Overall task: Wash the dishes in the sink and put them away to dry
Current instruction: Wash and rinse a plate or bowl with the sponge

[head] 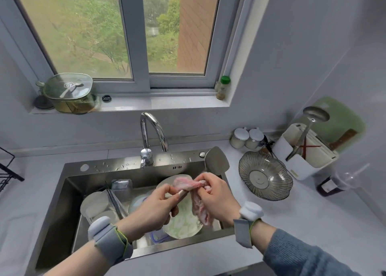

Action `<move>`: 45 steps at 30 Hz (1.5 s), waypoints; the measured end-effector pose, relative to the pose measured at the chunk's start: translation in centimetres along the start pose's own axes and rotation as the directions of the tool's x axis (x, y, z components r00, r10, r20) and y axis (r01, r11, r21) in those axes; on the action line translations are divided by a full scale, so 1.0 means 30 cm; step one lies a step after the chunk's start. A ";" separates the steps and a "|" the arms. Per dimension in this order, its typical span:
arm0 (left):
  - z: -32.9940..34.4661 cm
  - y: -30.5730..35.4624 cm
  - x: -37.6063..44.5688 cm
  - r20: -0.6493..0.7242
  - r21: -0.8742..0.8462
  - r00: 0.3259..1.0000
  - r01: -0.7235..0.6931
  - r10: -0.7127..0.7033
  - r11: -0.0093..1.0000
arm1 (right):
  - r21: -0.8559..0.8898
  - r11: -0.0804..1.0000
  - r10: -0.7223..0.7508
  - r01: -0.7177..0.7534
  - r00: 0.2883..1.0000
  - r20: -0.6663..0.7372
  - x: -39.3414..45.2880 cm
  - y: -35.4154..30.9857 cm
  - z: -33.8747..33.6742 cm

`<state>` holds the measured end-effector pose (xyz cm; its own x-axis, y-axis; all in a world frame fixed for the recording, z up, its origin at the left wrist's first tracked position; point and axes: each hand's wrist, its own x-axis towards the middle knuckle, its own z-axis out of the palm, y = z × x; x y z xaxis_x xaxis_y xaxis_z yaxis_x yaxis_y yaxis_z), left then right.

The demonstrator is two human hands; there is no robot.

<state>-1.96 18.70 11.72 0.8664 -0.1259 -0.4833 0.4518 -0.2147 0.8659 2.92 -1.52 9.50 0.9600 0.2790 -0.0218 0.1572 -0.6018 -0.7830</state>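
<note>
Over the steel sink [117, 166], my left hand [154, 209] grips the handle of a metal spatula [217, 161], whose blade points up and to the right above the sink's back right corner. My right hand [217, 196] holds a pink cloth [200, 211] wrapped round the handle, and the rest of the cloth hangs down. In the sink below lie a white plate [183, 223], white bowls [96, 204], dark chopsticks [114, 202], a clear glass container [123, 188] and a blue-rimmed plastic box [156, 237].
The faucet [150, 129] arches over the back of the sink. On the counter to the right are a ribbed glass dish [265, 175], two white-lidded jars [246, 138] and a white utensil holder [302, 158] with a ladle. A black wire rack [6, 171] is at the far left.
</note>
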 end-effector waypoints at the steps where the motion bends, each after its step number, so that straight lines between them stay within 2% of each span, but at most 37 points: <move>1: 0.004 0.004 0.010 -0.014 0.036 1.000 -0.010 0.011 0.999 | -0.030 0.999 0.030 -0.029 0.999 0.012 -0.008 0.044 -0.028; 5: 0.045 0.021 0.049 -0.024 0.162 0.998 -0.059 0.063 0.985 | -0.215 0.956 0.213 -0.200 0.976 0.037 -0.054 0.285 -0.130; 8: 0.092 0.045 0.077 -0.052 0.187 0.996 -0.065 0.076 0.980 | -0.315 0.877 0.400 -0.362 0.914 0.065 -0.088 0.447 -0.194; 12: 0.182 0.090 0.123 -0.026 0.187 0.995 -0.085 0.092 0.979 | -0.529 0.734 0.567 -0.426 0.813 0.132 -0.125 0.568 -0.275; 14: 0.230 0.115 0.140 -0.004 0.203 0.994 -0.110 0.113 0.973 | -0.575 0.692 0.626 -0.437 0.760 0.176 -0.143 0.617 -0.304; 16: 0.279 0.137 0.157 0.000 0.260 0.988 -0.148 0.153 0.954 | -0.542 0.693 0.660 -0.476 0.721 0.211 -0.154 0.653 -0.328; 19: 0.377 0.177 0.190 0.013 0.297 0.977 -0.208 0.214 0.932 | -0.405 0.814 0.545 -0.417 0.788 0.286 -0.104 0.638 -0.419; 21: 0.447 0.207 0.207 0.006 0.306 0.966 -0.247 0.258 0.919 | -0.148 0.918 0.397 -0.368 0.859 0.323 -0.047 0.575 -0.494; 23: 0.521 0.241 0.230 0.020 0.318 0.952 -0.297 0.306 0.901 | 0.187 0.921 0.270 -0.342 0.906 0.326 -0.001 0.495 -0.578; 25: 0.591 0.272 0.265 0.045 0.322 0.936 -0.344 0.348 0.882 | 0.466 0.817 0.228 -0.339 0.933 0.279 0.037 0.445 -0.656; 27: 0.646 0.310 0.307 0.078 0.337 0.924 -0.378 0.375 0.862 | 0.581 0.744 0.262 -0.330 0.944 0.201 0.074 0.428 -0.728; 29: 0.695 0.353 0.361 0.128 0.415 0.907 -0.417 0.402 0.809 | 0.646 0.693 0.327 -0.320 0.938 0.113 0.101 0.447 -0.799; 31: 0.723 0.386 0.415 0.167 0.567 0.882 -0.452 0.441 0.689 | 0.671 0.674 0.368 -0.310 0.928 0.059 0.124 0.479 -0.856; 33: 0.743 0.416 0.462 0.192 0.678 0.859 -0.466 0.475 0.568 | 0.672 0.685 0.385 -0.282 0.923 -0.006 0.151 0.508 -0.920; 35: 0.763 0.445 0.493 0.207 0.713 0.848 -0.472 0.488 0.517 | 0.665 0.704 0.417 -0.248 0.903 -0.104 0.196 0.547 -1.000; 37: 0.762 0.467 0.515 0.201 0.734 0.844 -0.466 0.498 0.494 | 0.613 0.758 0.452 -0.225 0.857 -0.245 0.250 0.603 -1.087; 40: 0.738 0.486 0.543 0.175 0.770 0.849 -0.434 0.498 0.469 | 0.436 0.864 0.452 -0.251 0.769 -0.452 0.309 0.700 -1.205; 43: 0.719 0.490 0.555 0.153 0.781 0.872 -0.395 0.464 0.484 | 0.181 0.934 0.351 -0.308 0.704 -0.617 0.339 0.760 -1.290; 45: 0.709 0.483 0.560 0.139 0.776 0.881 -0.381 0.453 0.502 | 0.054 0.948 0.266 -0.313 0.688 -0.675 0.357 0.789 -1.318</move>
<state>14.62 -7.11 13.41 0.9380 -0.3428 -0.0512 -0.2684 -0.8119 0.5185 26.08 -42.36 15.29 0.8587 -0.4731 0.1969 -0.1641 -0.6179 -0.7690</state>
